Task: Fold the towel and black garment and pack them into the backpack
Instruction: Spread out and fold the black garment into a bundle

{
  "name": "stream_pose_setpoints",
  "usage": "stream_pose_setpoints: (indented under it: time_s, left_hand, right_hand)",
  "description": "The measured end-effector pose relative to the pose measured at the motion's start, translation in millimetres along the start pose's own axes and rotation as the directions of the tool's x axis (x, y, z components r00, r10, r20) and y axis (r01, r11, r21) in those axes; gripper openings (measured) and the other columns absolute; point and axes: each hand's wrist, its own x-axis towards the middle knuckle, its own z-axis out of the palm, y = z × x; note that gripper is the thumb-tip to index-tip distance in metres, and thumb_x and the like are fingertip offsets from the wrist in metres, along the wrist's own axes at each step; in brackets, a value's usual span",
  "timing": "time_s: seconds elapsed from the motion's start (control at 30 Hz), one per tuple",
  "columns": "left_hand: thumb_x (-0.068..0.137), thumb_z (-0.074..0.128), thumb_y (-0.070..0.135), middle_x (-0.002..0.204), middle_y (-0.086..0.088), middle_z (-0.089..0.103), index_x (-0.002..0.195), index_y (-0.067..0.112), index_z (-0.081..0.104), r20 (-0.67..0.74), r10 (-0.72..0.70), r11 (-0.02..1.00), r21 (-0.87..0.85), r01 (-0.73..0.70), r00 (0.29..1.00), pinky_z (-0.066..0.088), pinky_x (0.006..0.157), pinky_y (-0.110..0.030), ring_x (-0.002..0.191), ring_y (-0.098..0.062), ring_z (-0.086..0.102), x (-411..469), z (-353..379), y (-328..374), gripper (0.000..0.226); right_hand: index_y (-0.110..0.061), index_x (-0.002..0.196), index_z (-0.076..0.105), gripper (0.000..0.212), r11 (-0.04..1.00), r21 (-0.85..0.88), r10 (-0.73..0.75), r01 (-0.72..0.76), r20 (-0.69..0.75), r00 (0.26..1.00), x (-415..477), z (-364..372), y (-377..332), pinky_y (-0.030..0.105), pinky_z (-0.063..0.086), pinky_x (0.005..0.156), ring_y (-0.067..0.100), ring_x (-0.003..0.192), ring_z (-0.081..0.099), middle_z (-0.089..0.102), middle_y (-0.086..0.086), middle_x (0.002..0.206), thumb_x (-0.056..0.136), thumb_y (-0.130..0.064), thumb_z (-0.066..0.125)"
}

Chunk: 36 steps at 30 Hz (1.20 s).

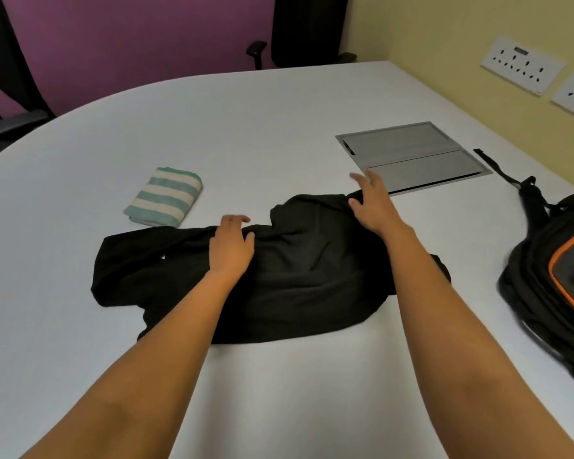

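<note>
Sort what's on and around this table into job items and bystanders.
Job: black garment, striped towel, backpack, left hand, right hand.
Bystanders: table cable hatch, wall sockets, office chairs.

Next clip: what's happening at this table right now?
A person is working on a crumpled black cloth garment spread on the white table. The left hand presses its middle; the right hand grips its far edge. A green-and-cream striped towel already lies folded further back. The black backpack with orange trim waits at the right, nothing packed yet.
</note>
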Motion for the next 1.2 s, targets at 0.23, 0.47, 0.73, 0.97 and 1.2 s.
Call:
stream_pose_setpoints:
  time_s: [0.23, 0.47, 0.73, 0.97, 1.2]
  left_hand:
    - [0.088, 0.056, 0.045, 0.126, 0.012, 0.05, 0.122, 0.03, 0.053, 0.322, 0.332, 0.929, 0.049, -0.366, 0.887, 0.03, 0.104, -0.028, 0.119, -0.008, 0.046, -79, 34, -15, 0.037]
    - [0.092, 0.055, 0.034, 0.142, 0.006, 0.041, 0.137, 0.026, 0.041, 0.28, 0.221, 0.943, 0.184, -0.278, 0.934, 0.02, 0.112, -0.029, 0.134, -0.01, 0.034, -104, 29, -23, 0.048]
    - [0.086, 0.061, 0.04, 0.134, 0.003, 0.039, 0.127, 0.023, 0.047, 0.204, 0.164, 0.938, 0.269, -0.216, 0.965, 0.026, 0.107, -0.031, 0.128, -0.014, 0.036, -136, 14, -37, 0.046]
    - [0.091, 0.055, 0.037, 0.144, 0.004, 0.034, 0.139, 0.025, 0.041, 0.316, 0.123, 0.923, 0.312, -0.225, 0.941, 0.017, 0.116, -0.035, 0.137, -0.012, 0.027, -146, 9, -49, 0.051]
    - [0.1, 0.037, 0.037, 0.13, 0.004, 0.055, 0.127, 0.019, 0.054, 0.18, 0.052, 0.99, 0.123, -0.075, 0.982, 0.031, 0.105, -0.032, 0.122, -0.013, 0.048, -146, 2, -42, 0.037]
  right_hand:
    - [-0.026, 0.126, 0.054, 0.05, 0.977, -0.136, -0.13, 0.163, 0.22, 0.967, -98, 44, 45, 0.036, 0.031, 0.103, 0.017, 0.127, 0.043, 0.043, -0.001, 0.14, 0.085, -0.054, 0.058]
    - [-0.018, 0.092, 0.068, 0.011, 0.973, -0.18, -0.113, 0.144, 0.172, 0.979, -145, 44, 64, 0.031, 0.049, 0.085, 0.017, 0.083, 0.062, 0.06, -0.002, 0.092, 0.088, -0.009, 0.061]
    - [-0.02, 0.1, 0.057, 0.027, 0.97, -0.092, -0.22, 0.226, 0.074, 0.973, -182, 48, 25, 0.023, 0.043, 0.076, 0.011, 0.092, 0.05, 0.049, -0.006, 0.105, 0.081, -0.035, 0.07]
    - [-0.02, 0.135, 0.045, 0.04, 0.901, -0.421, 0.008, 0.108, 0.263, 0.965, -198, 71, 34, 0.03, 0.042, 0.092, 0.023, 0.115, 0.05, 0.049, 0.004, 0.131, 0.096, -0.021, 0.049]
    - [-0.02, 0.078, 0.059, 0.008, 0.988, -0.142, -0.014, 0.068, 0.348, 0.937, -206, 19, -40, 0.026, 0.041, 0.06, 0.017, 0.066, 0.055, 0.059, -0.001, 0.072, 0.078, -0.028, 0.058]
